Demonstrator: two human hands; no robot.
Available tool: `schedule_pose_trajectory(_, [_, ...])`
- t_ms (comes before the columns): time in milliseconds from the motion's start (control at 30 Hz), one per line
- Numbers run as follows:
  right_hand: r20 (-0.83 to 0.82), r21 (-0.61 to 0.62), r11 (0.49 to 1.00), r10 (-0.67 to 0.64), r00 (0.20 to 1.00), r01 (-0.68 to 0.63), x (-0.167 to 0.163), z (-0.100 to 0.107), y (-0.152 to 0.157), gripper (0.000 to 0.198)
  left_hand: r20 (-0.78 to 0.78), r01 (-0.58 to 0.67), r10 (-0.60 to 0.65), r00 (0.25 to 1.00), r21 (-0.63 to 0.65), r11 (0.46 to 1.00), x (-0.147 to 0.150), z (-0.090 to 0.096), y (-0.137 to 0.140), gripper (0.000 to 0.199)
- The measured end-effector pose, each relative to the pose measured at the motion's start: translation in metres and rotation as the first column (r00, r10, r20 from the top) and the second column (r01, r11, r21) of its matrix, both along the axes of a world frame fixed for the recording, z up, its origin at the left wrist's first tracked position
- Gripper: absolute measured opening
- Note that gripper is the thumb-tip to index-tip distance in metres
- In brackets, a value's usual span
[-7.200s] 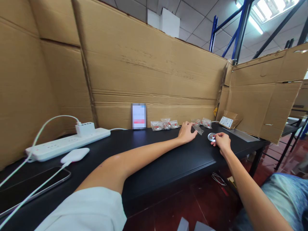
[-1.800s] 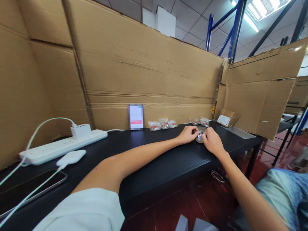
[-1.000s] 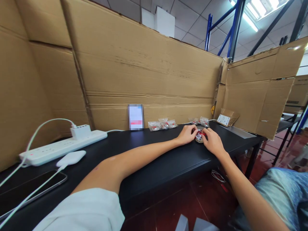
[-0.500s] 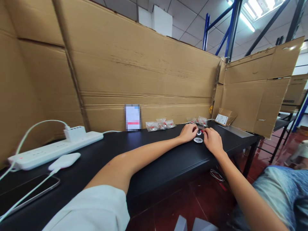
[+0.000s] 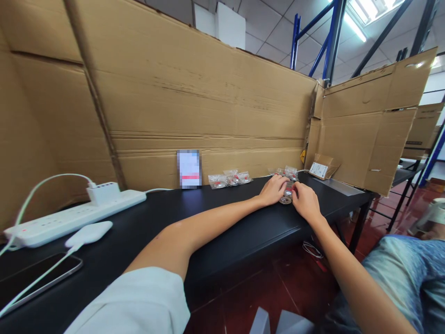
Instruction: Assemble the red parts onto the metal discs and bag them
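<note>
My left hand [image 5: 274, 189] and my right hand [image 5: 306, 200] meet close together over the far right part of the black table. Between them is a small clear plastic bag [image 5: 288, 189] with something silvery and a bit of red showing in it. The fingers of both hands are closed at its two sides. Just below the bag, near my left fingertips, a round silvery disc [image 5: 285, 201] lies on the table. Fingers and glare hide the finer details of the pieces.
Several small clear bags with red-and-silver pieces [image 5: 230, 179] lie along the cardboard wall [image 5: 208, 106], and more [image 5: 291, 173] behind my hands. A phone-like screen [image 5: 189, 169], power strip [image 5: 74, 218], white charger [image 5: 89, 234] and dark phone [image 5: 38, 278] stand leftward. A brown package [image 5: 325, 167] sits right.
The clear bag now shows between my hands, over where a dark round piece with red was visible. My hands have stayed almost in place. The view has shifted slightly.
</note>
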State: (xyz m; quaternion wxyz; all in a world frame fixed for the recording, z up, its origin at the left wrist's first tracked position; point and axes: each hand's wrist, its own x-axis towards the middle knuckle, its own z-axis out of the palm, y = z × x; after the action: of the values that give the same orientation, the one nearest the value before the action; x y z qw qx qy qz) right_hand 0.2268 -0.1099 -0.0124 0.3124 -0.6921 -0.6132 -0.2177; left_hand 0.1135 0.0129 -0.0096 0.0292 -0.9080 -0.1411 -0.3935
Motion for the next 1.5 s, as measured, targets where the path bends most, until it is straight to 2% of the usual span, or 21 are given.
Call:
schedule_pose_trajectory(133, [-0.037, 0.017, 1.000, 0.006, 0.999, -0.006, 0.003, -0.001, 0.001, 0.009, -0.083, 0.153, -0.147, 0.986, 0.074, 0.985, -0.003, 0.003, -0.013, 0.024])
schedule_pose_trajectory(367, [-0.144, 0.075, 0.995, 0.068, 0.987, -0.058, 0.006, -0.001, 0.002, 0.009, -0.036, 0.198, -0.196, 0.980, 0.048, 0.979, 0.000, 0.001, -0.009, 0.019])
schedule_pose_trajectory(533, [-0.149, 0.048, 0.999, 0.025, 0.988, -0.018, 0.004, 0.000, 0.001, 0.011, 0.063, 0.121, -0.122, 0.991, 0.012, 0.993, -0.022, 0.002, 0.003, 0.018])
schedule_pose_trajectory(700, [-0.122, 0.015, 1.000, 0.023, 0.992, -0.022, 0.005, 0.000, 0.002, 0.009, 0.031, -0.021, 0.022, 0.999, -0.052, 0.998, -0.054, 0.000, 0.022, 0.017])
schedule_pose_trajectory(933, [-0.118, -0.047, 0.999, 0.016, 0.993, -0.022, 0.006, 0.000, 0.003, 0.010, -0.219, 0.088, -0.103, 0.970, -0.077, 0.993, -0.052, -0.001, 0.025, 0.019])
schedule_pose_trajectory(1367, [-0.122, -0.088, 0.995, 0.037, 0.992, -0.048, 0.008, -0.001, 0.004, 0.010, -0.190, 0.061, -0.075, 0.979, -0.077, 0.995, -0.051, -0.002, 0.025, 0.015])
schedule_pose_trajectory(1500, [-0.121, -0.089, 0.995, 0.043, 0.992, -0.054, 0.008, -0.001, 0.005, 0.010, -0.112, 0.064, -0.073, 0.991, -0.083, 0.995, -0.050, -0.003, 0.025, 0.018])
